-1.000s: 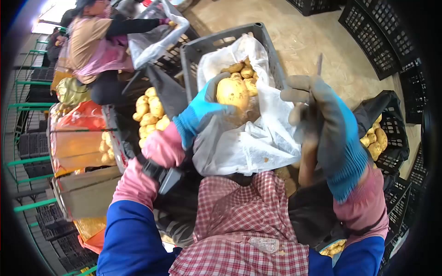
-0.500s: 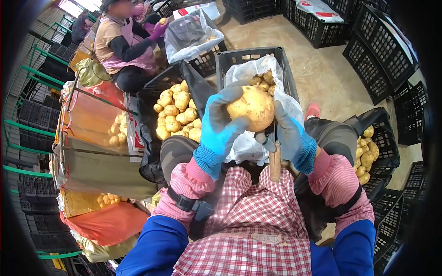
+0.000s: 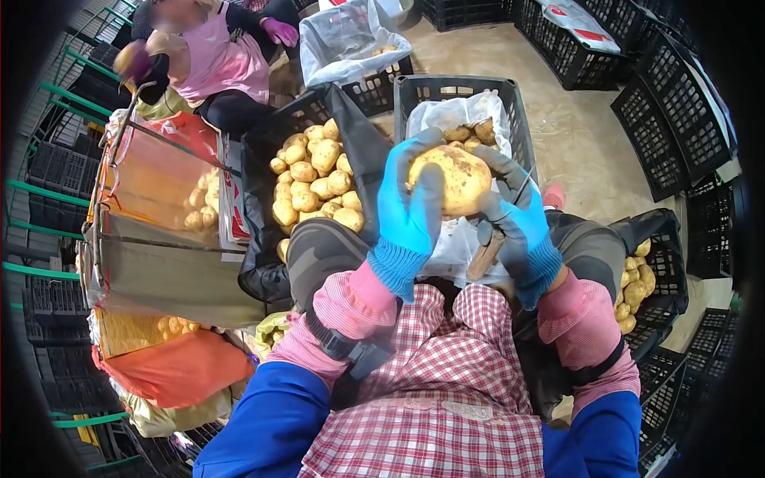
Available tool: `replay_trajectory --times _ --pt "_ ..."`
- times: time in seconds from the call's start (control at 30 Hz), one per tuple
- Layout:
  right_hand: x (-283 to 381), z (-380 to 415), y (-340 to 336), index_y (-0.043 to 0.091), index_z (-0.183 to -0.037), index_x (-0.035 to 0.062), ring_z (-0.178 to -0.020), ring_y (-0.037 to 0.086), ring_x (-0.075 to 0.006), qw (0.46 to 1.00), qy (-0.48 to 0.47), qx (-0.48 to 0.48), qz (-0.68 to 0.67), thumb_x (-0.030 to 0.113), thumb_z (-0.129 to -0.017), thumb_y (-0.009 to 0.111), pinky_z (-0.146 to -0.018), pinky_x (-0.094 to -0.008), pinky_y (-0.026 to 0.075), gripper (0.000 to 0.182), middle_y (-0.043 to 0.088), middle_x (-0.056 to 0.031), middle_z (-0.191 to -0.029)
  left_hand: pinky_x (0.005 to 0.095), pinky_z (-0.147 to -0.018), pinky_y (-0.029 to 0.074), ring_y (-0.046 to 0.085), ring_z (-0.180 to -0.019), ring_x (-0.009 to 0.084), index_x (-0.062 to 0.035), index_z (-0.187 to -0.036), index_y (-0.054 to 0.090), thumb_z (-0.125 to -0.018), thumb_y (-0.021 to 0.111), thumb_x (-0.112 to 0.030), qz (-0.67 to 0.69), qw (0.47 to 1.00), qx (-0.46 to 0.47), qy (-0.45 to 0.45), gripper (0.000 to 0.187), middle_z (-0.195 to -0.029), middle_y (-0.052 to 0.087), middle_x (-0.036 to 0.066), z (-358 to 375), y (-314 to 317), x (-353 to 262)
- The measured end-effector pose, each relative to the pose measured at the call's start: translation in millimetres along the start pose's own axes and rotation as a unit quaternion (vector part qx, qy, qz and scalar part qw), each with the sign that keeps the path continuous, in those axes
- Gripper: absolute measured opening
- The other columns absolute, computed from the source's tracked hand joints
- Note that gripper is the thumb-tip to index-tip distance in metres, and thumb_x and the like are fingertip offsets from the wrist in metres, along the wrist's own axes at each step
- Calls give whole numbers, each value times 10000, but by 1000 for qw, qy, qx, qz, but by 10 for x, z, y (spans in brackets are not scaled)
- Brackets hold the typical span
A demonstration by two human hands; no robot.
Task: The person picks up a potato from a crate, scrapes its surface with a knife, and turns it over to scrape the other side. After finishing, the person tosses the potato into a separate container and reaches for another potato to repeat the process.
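A large potato [image 3: 453, 180] with brownish patches is held up between my two gloved hands. My left hand [image 3: 410, 199] grips its left side, fingers behind and thumb in front. My right hand [image 3: 514, 215] touches its right side with the fingertips and also holds a knife [image 3: 486, 255], the wooden handle slanting down under the palm and the thin blade pointing up to the right. Behind the hands stands a black crate [image 3: 522, 119] lined with white plastic [image 3: 422, 119], with several potatoes [image 3: 478, 135] in it.
Left of my knee, a black-lined crate [image 3: 351, 119] holds many potatoes [image 3: 319, 171]. Another crate of potatoes [image 3: 635, 287] is at the right. A co-worker in a pink apron [image 3: 223, 52] sits at the upper left by a lined crate [image 3: 343, 48]. Stacked black crates [image 3: 645, 127] stand right.
The potato has turned and moved slightly right with my hands. The knife has tilted from upright to slanted. The co-worker's arms have spread apart, one hand moving left with a potato.
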State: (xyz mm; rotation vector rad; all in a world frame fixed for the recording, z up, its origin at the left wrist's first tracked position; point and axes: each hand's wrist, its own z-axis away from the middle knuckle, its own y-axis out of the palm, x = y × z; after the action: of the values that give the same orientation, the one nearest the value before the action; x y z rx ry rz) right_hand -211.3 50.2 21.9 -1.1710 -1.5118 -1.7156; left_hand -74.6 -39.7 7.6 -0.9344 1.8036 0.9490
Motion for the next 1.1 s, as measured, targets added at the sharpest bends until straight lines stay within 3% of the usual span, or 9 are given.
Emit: replay_trajectory --times 0.13,0.27,0.37,0.4,0.57,0.73,0.87,0.97,1.1 --pt "-37 -9 111 431 -1447 -26 -976 622 -156 999 3 32 -42 182 -872 743 -798 -273 538 687 598 -128 -1282 338 -946 527 648 -1043 215 24 -1345 461 -1037 386 -563 -57 998 -25 -11 667 -1147 654 150 -83 1 -168" --pt "-33 -28 83 421 -1463 -7 -1131 607 -189 998 -40 44 -12 167 -850 765 -891 -305 549 724 556 -145 -1360 340 -1003 492 626 -1132 235 44 -1373 445 -1045 493 -352 160 984 -11 -72 517 -1259 622 194 -143 -59 -159" --pt "110 15 41 390 -1481 -1 -1154 611 -192 999 9 24 48 93 -804 791 -873 -268 541 792 534 -138 -1408 341 -1012 481 607 -1155 238 48 -1387 431 -984 576 -229 -18 999 6 43 509 -1307 580 191 -109 -20 -106" --pt "129 24 39 393 -1480 5 -1175 601 -198 998 17 19 62 68 -790 799 -894 -275 535 803 526 -137 -1421 341 -1022 466 588 -1167 232 38 -1389 434 -918 644 -163 -175 981 59 63 554 -1330 549 173 -64 -62 -170" --pt "5 39 42 450 -1438 19 -1305 513 -235 995 -46 26 88 -24 -752 817 -1062 -371 478 779 486 -133 -1463 328 -971 482 595 -1111 194 5 -1311 522 -956 644 -236 -160 986 36 33 447 -1232 606 134 -80 -108 -196" --pt "-125 22 -13 450 -1431 18 -1311 514 -223 989 -86 33 120 14 -704 847 -1040 -356 496 828 469 -110 -1484 303 -971 458 572 -1109 134 12 -1183 621 -1053 481 -286 -106 992 -19 -62 354 -1178 646 96 -144 -151 -233" --pt "-36 28 8 471 -1420 23 -1320 506 -232 991 -50 0 124 39 -681 875 -1071 -378 469 842 460 -116 -1490 303 -904 504 627 -999 147 4 -1206 595 -1029 530 -229 -125 992 6 2 299 -1079 680 102 -111 -74 -197" --pt "-110 15 -82 471 -1418 26 -1320 500 -236 965 -144 42 216 -4 -746 828 -1077 -378 460 761 473 -130 -1477 309 -903 509 630 -997 152 9 -1206 599 -1036 514 -220 -180 982 3 51 298 -1059 685 107 -52 -42 -214" --pt "-140 8 -35 475 -1418 28 -1320 502 -237 973 -148 74 160 -4 -738 832 -1076 -364 454 770 468 -129 -1482 319 -910 507 644 -1007 179 30 -1175 603 -1069 462 -288 -144 989 -22 39 365 -1080 684 130 -115 -185 -167"
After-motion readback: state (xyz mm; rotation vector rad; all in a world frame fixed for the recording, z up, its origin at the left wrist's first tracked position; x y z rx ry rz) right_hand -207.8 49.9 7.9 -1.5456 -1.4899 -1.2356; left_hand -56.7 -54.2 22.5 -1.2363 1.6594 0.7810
